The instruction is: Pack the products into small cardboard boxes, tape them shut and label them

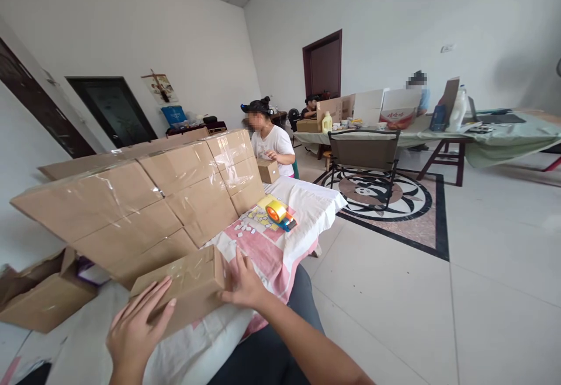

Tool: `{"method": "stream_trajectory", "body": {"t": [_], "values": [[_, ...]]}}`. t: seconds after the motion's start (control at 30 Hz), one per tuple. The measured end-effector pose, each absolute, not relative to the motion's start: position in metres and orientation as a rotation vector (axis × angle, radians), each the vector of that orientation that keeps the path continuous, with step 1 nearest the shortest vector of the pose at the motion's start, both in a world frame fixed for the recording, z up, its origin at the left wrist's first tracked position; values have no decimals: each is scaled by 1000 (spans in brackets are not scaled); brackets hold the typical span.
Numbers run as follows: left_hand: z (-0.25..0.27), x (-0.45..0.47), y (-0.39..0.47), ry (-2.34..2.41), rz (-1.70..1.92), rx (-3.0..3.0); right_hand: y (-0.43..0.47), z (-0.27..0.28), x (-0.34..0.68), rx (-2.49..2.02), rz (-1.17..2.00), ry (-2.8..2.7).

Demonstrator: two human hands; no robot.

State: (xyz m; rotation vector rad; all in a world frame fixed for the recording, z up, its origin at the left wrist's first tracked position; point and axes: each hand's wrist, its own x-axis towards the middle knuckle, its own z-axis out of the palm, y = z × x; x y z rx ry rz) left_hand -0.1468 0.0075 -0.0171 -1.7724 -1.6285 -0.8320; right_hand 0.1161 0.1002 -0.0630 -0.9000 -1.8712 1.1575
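A taped cardboard box lies on the cloth-covered table in front of me. My left hand grips its left end, fingers across the top and thumb on the near side. At the opposite end, my right hand holds the box with its thumb by the near corner and its fingers raised along the end face. Just behind stands a wall of stacked, taped cardboard boxes. Farther along the table, a tape dispenser with a yellow roll rests near small white pieces scattered on the cloth.
A person sits across the table with a small box. An open carton stands low at the left. Behind are a folding chair and a long table with bottles and cartons, where two other people are.
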Motion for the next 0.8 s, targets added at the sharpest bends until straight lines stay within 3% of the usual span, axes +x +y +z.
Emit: {"method": "stream_trajectory", "body": {"t": [0.13,0.23,0.43,0.57,0.8], "values": [[-24,-174,9,-1671,-970,-1973,114,-40,116,-577,1064,-2238],[-26,-176,10,-1678,-1078,-2013,115,-52,96,-417,1027,-2167],[-39,-117,4,-1641,-1461,-1340,98,-101,80,-476,824,-1798],[-56,-89,6,-1747,-1594,-1296,105,-81,156,-596,667,-1620],[-79,-90,15,-2093,-1488,-1519,161,6,350,-1182,-10,-1393]]}}
